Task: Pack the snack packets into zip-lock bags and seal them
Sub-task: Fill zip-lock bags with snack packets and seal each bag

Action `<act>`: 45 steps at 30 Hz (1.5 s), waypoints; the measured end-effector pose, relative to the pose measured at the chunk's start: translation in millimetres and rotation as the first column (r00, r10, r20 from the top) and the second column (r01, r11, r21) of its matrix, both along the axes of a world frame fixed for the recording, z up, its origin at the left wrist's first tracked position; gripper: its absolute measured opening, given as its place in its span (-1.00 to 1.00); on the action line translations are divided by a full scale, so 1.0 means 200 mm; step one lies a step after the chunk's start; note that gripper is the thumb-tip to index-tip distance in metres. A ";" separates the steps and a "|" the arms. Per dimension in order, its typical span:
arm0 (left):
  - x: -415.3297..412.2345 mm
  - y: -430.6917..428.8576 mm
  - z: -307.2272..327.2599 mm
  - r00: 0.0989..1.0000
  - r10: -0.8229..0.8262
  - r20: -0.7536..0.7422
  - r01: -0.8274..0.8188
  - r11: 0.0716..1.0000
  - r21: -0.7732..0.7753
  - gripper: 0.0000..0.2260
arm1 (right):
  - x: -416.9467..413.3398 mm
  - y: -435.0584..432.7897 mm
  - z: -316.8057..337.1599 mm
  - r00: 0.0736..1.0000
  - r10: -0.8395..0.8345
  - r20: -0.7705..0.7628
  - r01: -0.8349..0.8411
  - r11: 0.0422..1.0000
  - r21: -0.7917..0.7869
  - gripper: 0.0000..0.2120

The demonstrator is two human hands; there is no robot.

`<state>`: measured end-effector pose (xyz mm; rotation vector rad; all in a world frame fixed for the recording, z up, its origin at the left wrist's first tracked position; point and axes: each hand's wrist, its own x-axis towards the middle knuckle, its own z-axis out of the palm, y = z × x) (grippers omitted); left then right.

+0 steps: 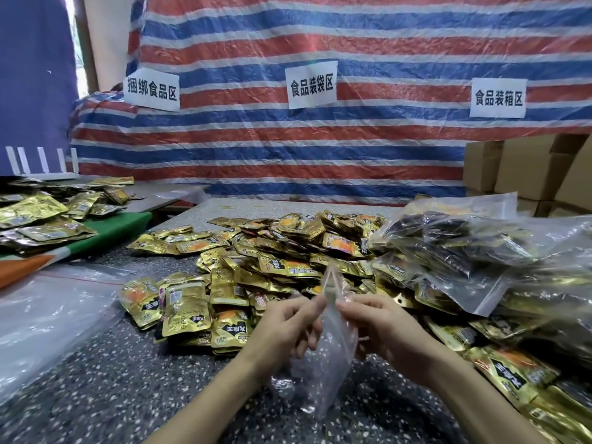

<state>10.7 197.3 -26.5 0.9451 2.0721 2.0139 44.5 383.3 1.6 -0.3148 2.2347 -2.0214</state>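
An empty clear zip-lock bag (323, 357) hangs upright between my two hands over the speckled table (112, 379). My left hand (285, 328) pinches one side of its mouth, and my right hand (384, 328) pinches the other side. The bag's top corner sticks up between my fingertips. Just beyond my hands lies a big heap of gold snack packets (256, 261), spread across the middle of the table.
Filled clear bags of packets (474, 254) pile up at the right. A stack of flat empty bags (48, 309) lies at the left. More gold packets (41, 219) sit on a green surface far left. Cardboard boxes (528, 168) stand at the back right before a striped tarp.
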 end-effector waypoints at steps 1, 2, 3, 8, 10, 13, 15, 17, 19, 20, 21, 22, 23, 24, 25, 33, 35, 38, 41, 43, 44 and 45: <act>0.01 0.01 0.00 0.999 -0.044 -0.010 0.044 0.998 -0.035 -0.61 | 0.00 -0.01 0.00 0.999 0.043 0.017 -0.044 0.999 0.019 -0.54; 0.01 0.02 -0.01 0.997 -0.076 -0.028 0.074 0.996 -0.055 -0.62 | 0.01 -0.02 -0.01 0.996 0.080 0.039 -0.082 0.996 0.027 -0.62; 0.01 0.02 -0.01 0.995 -0.088 -0.049 0.085 0.995 -0.058 -0.63 | 0.01 -0.03 -0.01 0.994 0.099 0.056 -0.100 0.995 0.023 -0.71; -0.02 -0.02 0.04 0.994 0.110 0.027 -0.113 0.973 0.202 -0.82 | 0.00 0.00 0.01 0.980 -0.197 0.023 0.198 0.970 -0.144 -0.76; -0.04 -0.06 0.05 0.972 0.226 0.070 -0.236 0.916 0.325 -0.81 | -0.02 0.03 0.00 0.917 -0.398 -0.011 0.384 0.892 -0.237 -0.63; -0.05 -0.08 0.07 0.948 0.311 0.071 -0.314 0.871 0.378 -0.75 | -0.02 0.04 0.00 0.880 -0.458 -0.128 0.410 0.867 -0.282 -0.56; -0.03 -0.07 0.08 0.951 0.302 0.063 -0.302 0.871 0.387 -0.73 | -0.02 0.02 -0.01 0.908 -0.380 -0.177 0.327 0.906 -0.268 -0.53; -0.02 -0.06 0.07 0.953 0.301 0.042 -0.293 0.876 0.383 -0.71 | -0.01 0.00 -0.03 0.908 -0.360 -0.216 0.308 0.921 -0.239 -0.50; -0.02 -0.06 0.06 0.946 0.323 0.025 -0.307 0.868 0.391 -0.69 | -0.03 -0.02 -0.06 0.886 -0.389 -0.254 0.331 0.912 -0.242 -0.57; -0.01 -0.06 0.06 0.940 0.341 0.010 -0.316 0.860 0.401 -0.67 | -0.05 -0.03 -0.06 0.874 -0.398 -0.278 0.345 0.912 -0.222 -0.64; -0.01 -0.05 0.06 0.932 0.363 -0.013 -0.326 0.852 0.409 -0.65 | -0.08 -0.04 -0.07 0.863 -0.399 -0.309 0.366 0.917 -0.160 -0.74; -0.01 -0.05 0.07 0.920 0.389 -0.035 -0.342 0.845 0.411 -0.64 | -0.11 -0.06 -0.07 0.851 -0.386 -0.356 0.397 0.917 -0.044 -0.84; -0.01 -0.05 0.07 0.908 0.415 -0.052 -0.359 0.838 0.412 -0.63 | -0.15 -0.08 -0.08 0.842 -0.351 -0.410 0.426 0.898 0.107 -0.92; -0.01 -0.04 0.07 0.896 0.439 -0.061 -0.378 0.828 0.413 -0.63 | -0.20 -0.10 -0.07 0.840 -0.290 -0.460 0.441 0.858 0.264 -0.94; -0.01 -0.04 0.06 0.885 0.460 -0.066 -0.395 0.819 0.417 -0.64 | -0.25 -0.13 -0.07 0.837 -0.218 -0.503 0.447 0.802 0.396 -0.94; -0.04 -0.06 0.04 0.864 0.497 -0.080 -0.425 0.804 0.415 -0.66 | -0.55 -0.27 -0.13 0.874 0.038 -0.484 0.454 0.284 0.844 -0.38; -0.05 -0.06 0.05 0.864 0.492 -0.111 -0.409 0.812 0.416 -0.66 | -0.56 -0.26 -0.19 0.870 0.024 -0.492 0.456 0.341 0.822 -0.23; -0.06 -0.07 0.05 0.851 0.508 -0.136 -0.425 0.816 0.391 -0.64 | -0.54 -0.24 -0.20 0.838 0.026 -0.546 0.500 0.366 0.785 -0.37; -0.07 -0.09 0.04 0.846 0.521 -0.112 -0.447 0.808 0.383 -0.64 | -0.51 -0.25 -0.18 0.757 -0.028 -0.653 0.608 0.396 0.688 -0.62; -0.07 -0.09 0.03 0.841 0.531 -0.100 -0.459 0.800 0.386 -0.65 | -0.48 -0.25 -0.16 0.702 -0.081 -0.708 0.661 0.444 0.605 -0.73; -0.07 -0.09 0.03 0.837 0.538 -0.103 -0.465 0.797 0.386 -0.65 | -0.46 -0.25 -0.14 0.679 -0.102 -0.727 0.675 0.476 0.564 -0.74; -0.07 -0.09 0.03 0.833 0.542 -0.111 -0.467 0.796 0.384 -0.65 | -0.45 -0.24 -0.11 0.660 -0.122 -0.741 0.682 0.512 0.523 -0.73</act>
